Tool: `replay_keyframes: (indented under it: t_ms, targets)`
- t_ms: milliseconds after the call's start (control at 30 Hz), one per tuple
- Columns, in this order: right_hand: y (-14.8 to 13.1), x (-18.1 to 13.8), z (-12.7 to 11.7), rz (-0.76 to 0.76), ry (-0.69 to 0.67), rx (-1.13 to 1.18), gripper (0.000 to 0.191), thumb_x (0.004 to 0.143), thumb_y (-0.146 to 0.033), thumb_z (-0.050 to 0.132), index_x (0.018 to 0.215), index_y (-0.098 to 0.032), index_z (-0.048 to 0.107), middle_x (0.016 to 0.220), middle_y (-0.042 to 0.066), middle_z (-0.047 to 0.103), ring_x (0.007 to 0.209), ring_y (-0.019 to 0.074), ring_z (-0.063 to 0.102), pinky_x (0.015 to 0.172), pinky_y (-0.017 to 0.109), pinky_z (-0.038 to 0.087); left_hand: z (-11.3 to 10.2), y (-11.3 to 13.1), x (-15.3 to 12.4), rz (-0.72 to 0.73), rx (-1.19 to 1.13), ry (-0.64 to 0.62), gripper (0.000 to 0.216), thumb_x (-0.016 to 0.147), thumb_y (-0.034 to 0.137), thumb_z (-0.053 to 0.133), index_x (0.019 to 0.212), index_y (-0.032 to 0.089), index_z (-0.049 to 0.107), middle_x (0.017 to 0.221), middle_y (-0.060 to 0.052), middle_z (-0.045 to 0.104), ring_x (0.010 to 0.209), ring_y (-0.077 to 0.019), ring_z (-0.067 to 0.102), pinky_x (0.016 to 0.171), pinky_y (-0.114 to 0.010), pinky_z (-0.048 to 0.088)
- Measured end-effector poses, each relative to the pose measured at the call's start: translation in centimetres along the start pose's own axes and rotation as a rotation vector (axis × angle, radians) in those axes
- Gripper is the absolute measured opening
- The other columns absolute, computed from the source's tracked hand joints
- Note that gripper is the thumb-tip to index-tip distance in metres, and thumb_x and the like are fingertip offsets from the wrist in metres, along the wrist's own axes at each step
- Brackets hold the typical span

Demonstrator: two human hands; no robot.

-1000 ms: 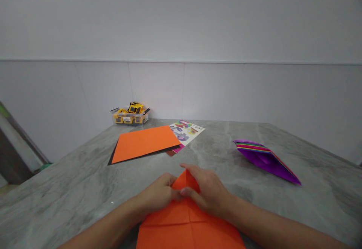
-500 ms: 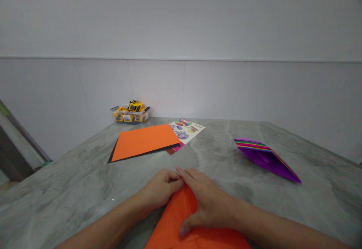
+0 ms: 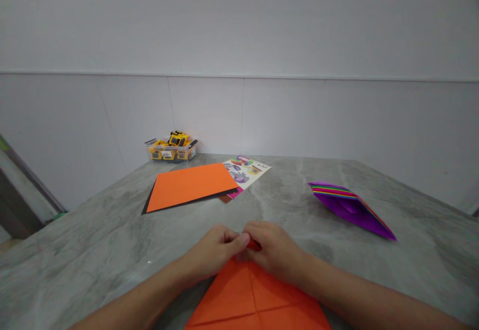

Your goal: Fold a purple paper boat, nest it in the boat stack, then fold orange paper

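Observation:
An orange sheet of paper (image 3: 258, 300) with crossing creases lies close to me, its lower part cut off by the bottom of the view. At its far corner my left hand (image 3: 219, 250) pinches the paper between thumb and bent fingers. Right beside it, my right hand (image 3: 275, 247) is closed on the same corner with its fingers curled. A small raised fold of orange shows between the two hands. The fingers cover the tip of the corner.
Beyond my hands, a flat orange sheet (image 3: 192, 185) lies over black paper, partly covering a printed sheet (image 3: 247, 170). Folded purple paper (image 3: 352, 212) with rainbow edges rests at the right. By the wall stands a clear bin (image 3: 172, 153) holding yellow toy vehicles (image 3: 178, 139).
My right hand has gone from lying spread over the orange paper to curling round its far corner. More of the creased surface shows. My left hand keeps its pinch there.

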State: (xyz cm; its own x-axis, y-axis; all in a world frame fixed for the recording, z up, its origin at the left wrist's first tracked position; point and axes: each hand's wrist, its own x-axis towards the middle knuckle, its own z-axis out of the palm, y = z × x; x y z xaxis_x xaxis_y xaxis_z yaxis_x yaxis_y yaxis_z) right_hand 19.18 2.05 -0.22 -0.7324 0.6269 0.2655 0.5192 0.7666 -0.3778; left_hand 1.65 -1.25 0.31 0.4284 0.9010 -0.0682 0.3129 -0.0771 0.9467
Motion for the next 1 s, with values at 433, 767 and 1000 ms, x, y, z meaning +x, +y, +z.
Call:
replay_keyframes:
  t_ms: [433,767,1000]
  targets:
    - [1.1,-0.1,0.2,0.048,0.161,-0.008,0.035,0.092,-0.032,0.048,0.121,-0.016,0.058,0.109,0.011,0.066,0.098,0.022,0.061,0.086,0.033,0.047,-0.4,-0.3,0.4,-0.09,-0.274,0.123,0.022,0.063,0.019,0.065,0.083,0.011,0.067,0.079,-0.003,0.071,0.071,-0.0188,0.062,0.064,-0.026,0.045]
    - [2.4,0.6,0.6,0.412,0.455,0.417,0.081,0.081,-0.046,0.058,0.144,-0.015,0.018,0.13,0.018,0.051,0.118,0.0305,0.051,0.097,0.05,0.042,-1.0,-0.2,0.8,0.052,-0.584,0.77,0.023,0.082,0.023,0.062,0.104,0.021,0.056,0.1,-0.007,0.072,0.085,-0.0212,0.07,0.073,-0.031,0.056]
    - [2.5,0.6,0.4,0.382,0.407,0.818,0.073,0.083,-0.04,0.057,0.141,-0.015,0.019,0.084,0.003,0.07,0.076,0.0209,0.067,0.069,0.034,0.053,0.2,1.0,0.3,-0.09,-0.762,0.537,0.032,0.073,0.017,0.072,0.104,0.012,0.064,0.104,-0.015,0.071,0.083,-0.0282,0.071,0.076,-0.04,0.057]
